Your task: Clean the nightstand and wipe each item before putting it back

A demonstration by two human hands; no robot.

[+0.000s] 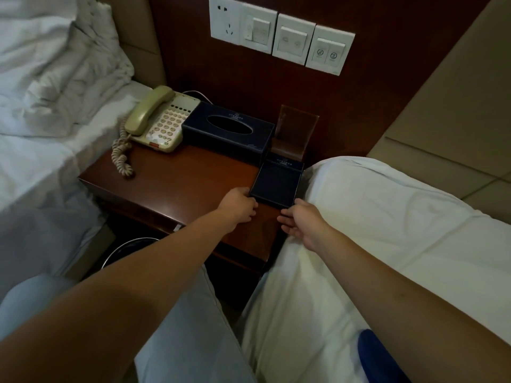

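Note:
A dark wooden nightstand [177, 186] stands between two beds. On it sit a beige corded phone [161, 120] at the back left, a dark blue tissue box [229, 131] beside it, a clear brown acrylic stand [294, 131] at the back right, and a small dark blue open tray [278, 185] at the front right. My left hand [239, 207] touches the tray's near left corner. My right hand [301, 221] hovers by its near right corner, fingers apart, holding nothing. Whether the left hand grips the tray is unclear.
White bedding [55, 87] lies on the left bed and a white sheet [373, 230] covers the right bed, pressing against the nightstand. A switch and socket panel [279, 34] is on the wall. A round bin [132, 250] sits under the nightstand. Something blue [378, 357] lies bottom right.

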